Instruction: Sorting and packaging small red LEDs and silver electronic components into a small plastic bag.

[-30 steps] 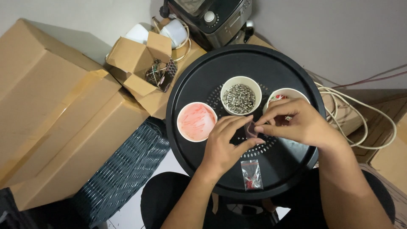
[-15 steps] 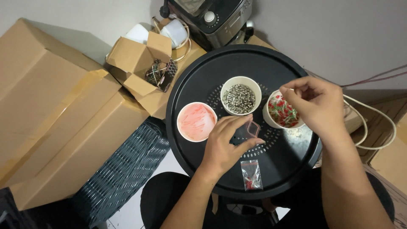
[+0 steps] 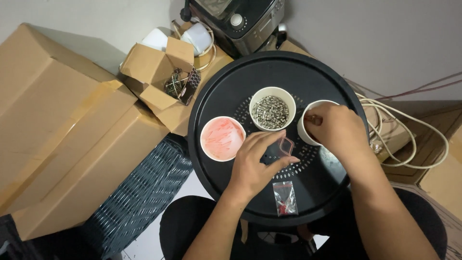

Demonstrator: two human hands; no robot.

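At the centre of the frame, the left hand (image 3: 257, 161) pinches a small clear bag (image 3: 286, 145) by its edge between thumb and fingertips, just above the black round tray (image 3: 216, 101). The bag is open-mouthed and looks pinkish against the tray. To its right, the right hand (image 3: 337, 130) reaches into a white cup (image 3: 308, 126) at the right of the tray, its fingers curled and dipped inside; what they grip cannot be told. Something red shows at the fingertips. Just above the bag stands a second white cup (image 3: 272, 109) full of small grey metal pieces. Left of the bag, a third cup (image 3: 222, 138) holds thin pink pieces. Near the lower edge of the tray lies a sealed packet (image 3: 285, 198) with red bits in it, apart from both hands. Beyond the tray, in the upper left, an open carton (image 3: 161, 72) holds dark clips, beside large closed boxes (image 3: 62, 130). A dark appliance (image 3: 236, 21) stands at the top. White cables (image 3: 409, 135) coil at the right.
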